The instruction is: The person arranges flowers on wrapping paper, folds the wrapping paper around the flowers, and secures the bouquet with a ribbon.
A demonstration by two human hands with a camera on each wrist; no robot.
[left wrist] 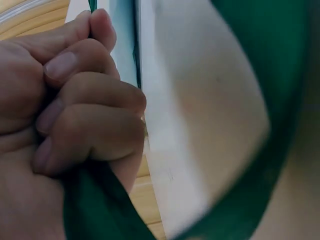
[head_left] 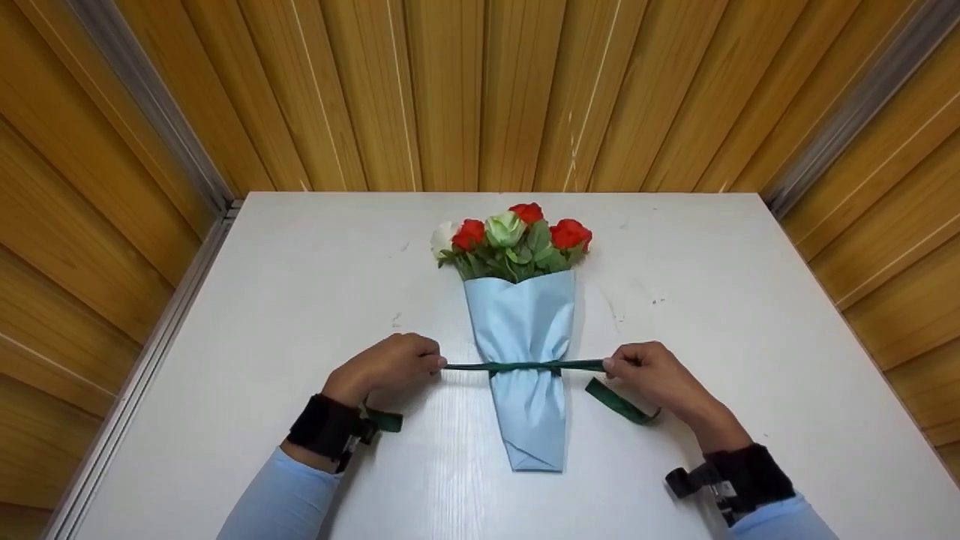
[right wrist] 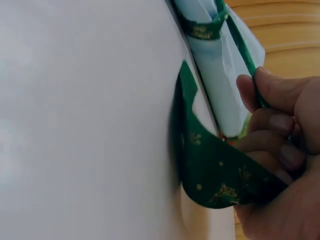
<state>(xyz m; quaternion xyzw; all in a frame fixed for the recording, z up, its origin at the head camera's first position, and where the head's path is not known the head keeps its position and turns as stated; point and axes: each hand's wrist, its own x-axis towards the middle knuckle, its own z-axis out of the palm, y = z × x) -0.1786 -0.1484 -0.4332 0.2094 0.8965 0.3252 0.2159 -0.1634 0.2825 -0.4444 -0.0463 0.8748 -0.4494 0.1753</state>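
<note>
A bouquet wrapped in light blue paper lies on the table, its red, white and pale green roses toward the back. Around its narrowed middle runs a dark green ribbon, stretched straight out to both sides. My left hand pinches one length of it, fingers curled, with the tail coming out below the little finger. On the other side my right hand pinches the other length between thumb and forefinger. Its loose end, printed with gold figures, curls down by the table.
The white table carries a few dark scuff marks. Yellow wood-look panels stand behind it and at both sides, with a grey metal rail along the left edge. Each wrist wears a black camera strap.
</note>
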